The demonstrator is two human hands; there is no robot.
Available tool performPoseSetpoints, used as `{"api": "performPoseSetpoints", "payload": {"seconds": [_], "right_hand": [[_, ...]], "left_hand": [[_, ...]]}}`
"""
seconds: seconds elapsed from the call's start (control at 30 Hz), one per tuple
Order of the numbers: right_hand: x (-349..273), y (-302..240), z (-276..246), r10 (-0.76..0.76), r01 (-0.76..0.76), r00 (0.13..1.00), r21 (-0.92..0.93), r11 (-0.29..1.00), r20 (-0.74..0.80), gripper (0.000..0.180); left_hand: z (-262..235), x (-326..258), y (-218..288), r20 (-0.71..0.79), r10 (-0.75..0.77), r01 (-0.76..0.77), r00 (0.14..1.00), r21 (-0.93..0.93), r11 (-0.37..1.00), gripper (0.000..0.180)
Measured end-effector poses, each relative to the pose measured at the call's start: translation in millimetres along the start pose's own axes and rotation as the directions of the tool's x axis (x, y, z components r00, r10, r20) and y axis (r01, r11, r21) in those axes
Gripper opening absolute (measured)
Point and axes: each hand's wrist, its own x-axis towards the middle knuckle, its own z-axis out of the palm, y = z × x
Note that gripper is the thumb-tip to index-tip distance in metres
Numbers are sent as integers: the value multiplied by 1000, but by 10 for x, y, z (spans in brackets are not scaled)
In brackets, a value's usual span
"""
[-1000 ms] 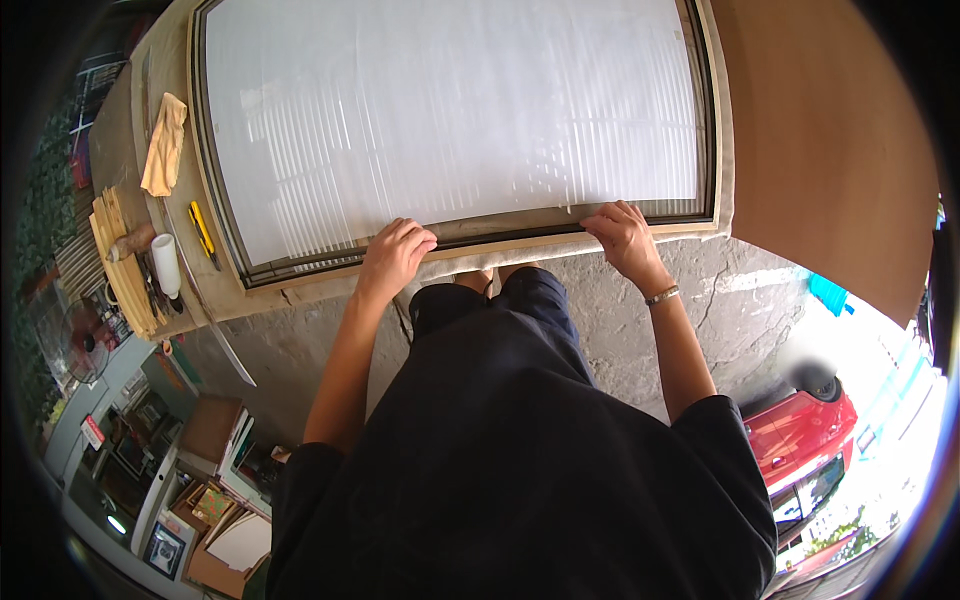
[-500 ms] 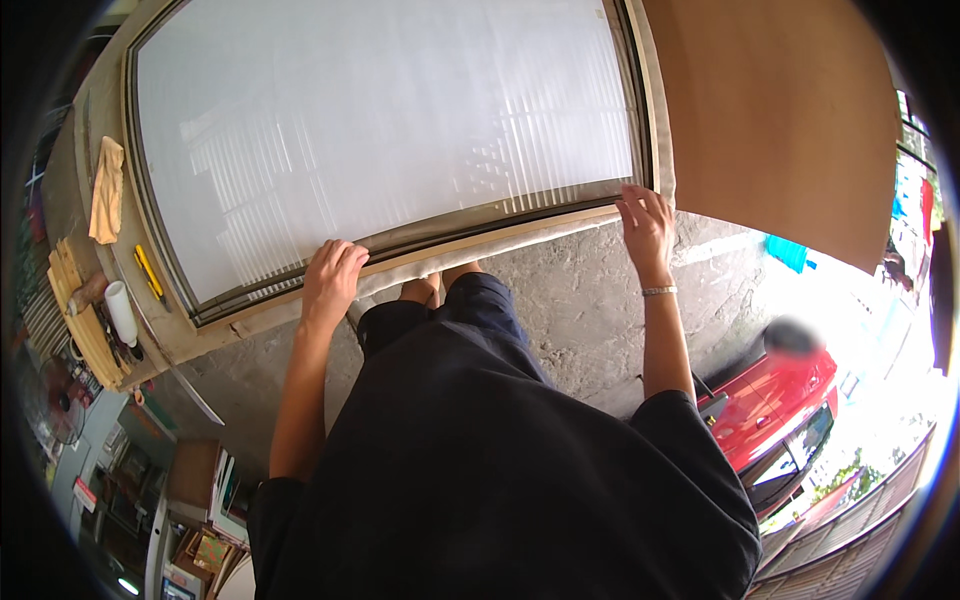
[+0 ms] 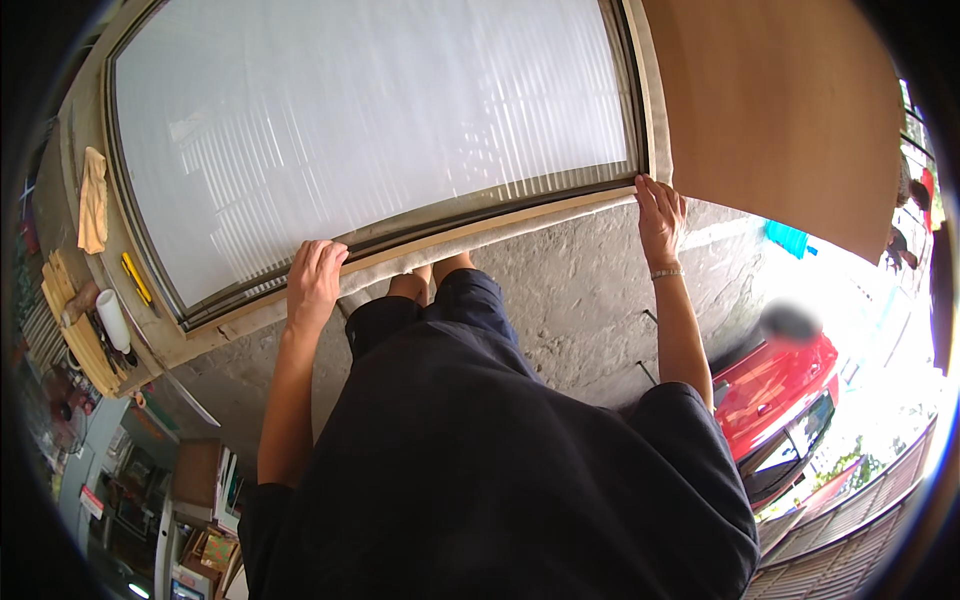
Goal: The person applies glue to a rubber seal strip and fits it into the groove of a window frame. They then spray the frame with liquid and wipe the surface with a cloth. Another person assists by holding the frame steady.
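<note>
A large framed panel [image 3: 370, 110] lies flat on a cloth-covered table, its glossy, whitish pane reflecting bright stripes. Dark strips run along its edges inside a light border. My left hand [image 3: 316, 280] is bent over the near edge, left of the middle, with its fingers close together and curled on the dark strip. At the near right corner, my right hand [image 3: 660, 215] has its fingertips on the frame, fingers close together and pointing away from me. What lies under the fingertips of both hands is hidden.
On the table's left are a yellow cutter knife [image 3: 136, 278], a tan cloth [image 3: 92, 200], a white roll [image 3: 113, 320] and wood strips [image 3: 90, 350]. A brown board [image 3: 780, 120] adjoins the right side. A red car [image 3: 775, 390] stands beyond, at lower right.
My right hand has moved slightly right and its fingertips have come down onto the frame's corner. My left hand has shifted a little left along the near edge. The view has shifted slightly.
</note>
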Motion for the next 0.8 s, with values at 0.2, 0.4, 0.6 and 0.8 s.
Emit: {"api": "performPoseSetpoints", "payload": {"seconds": [0.2,0.4,0.6,0.8], "right_hand": [[-37,4,51,0,2,1000,-90,996,28,37],[-21,19,102,-4,5,1000,-54,999,11,33],[20,36,71,-20,23,998,-65,998,53,30],[124,-135,-45,-9,3,998,100,995,55,39]], "left_hand": [[36,-4,-31,5,38,-38,999,8,999,13],[79,-20,-61,6,72,-72,997,7,997,15],[90,-8,-71,11,66,-66,998,-22,998,15],[47,-10,-52,44,62,-58,997,-69,996,14]]}}
